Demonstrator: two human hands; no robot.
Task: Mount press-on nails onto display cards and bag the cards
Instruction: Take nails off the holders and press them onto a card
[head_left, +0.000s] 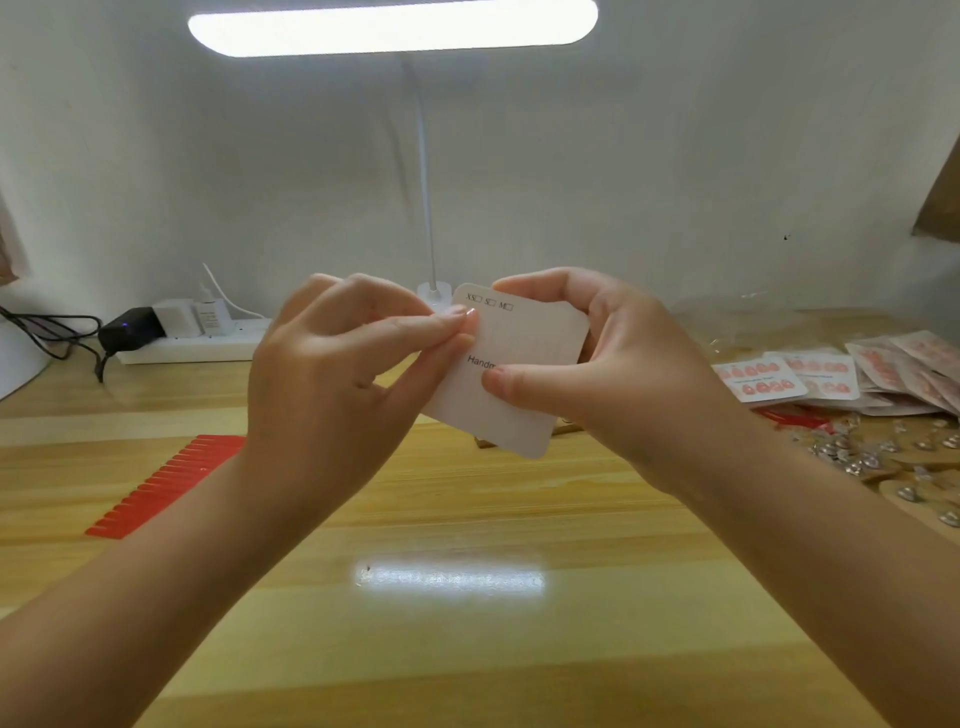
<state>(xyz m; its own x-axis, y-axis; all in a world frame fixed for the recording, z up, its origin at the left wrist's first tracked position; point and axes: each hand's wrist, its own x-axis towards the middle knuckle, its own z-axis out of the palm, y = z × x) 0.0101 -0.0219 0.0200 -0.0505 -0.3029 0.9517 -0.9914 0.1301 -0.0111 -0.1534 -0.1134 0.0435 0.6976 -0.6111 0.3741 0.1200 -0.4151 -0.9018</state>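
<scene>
Display card in both hands' grip

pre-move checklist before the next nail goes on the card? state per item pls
1. Display card held: ok, right hand grips it, thumb on its face.
2. Left hand at the card: ok, fingertips pinch at its left edge.
3. Nail in that pinch: cannot tell.
4. Card face free for mounting: ok, no nails show on it.
5. Red nail strip at hand: ok, lying on the table to the left.
6. Finished bagged cards out of the way: ok, far right.
</scene>
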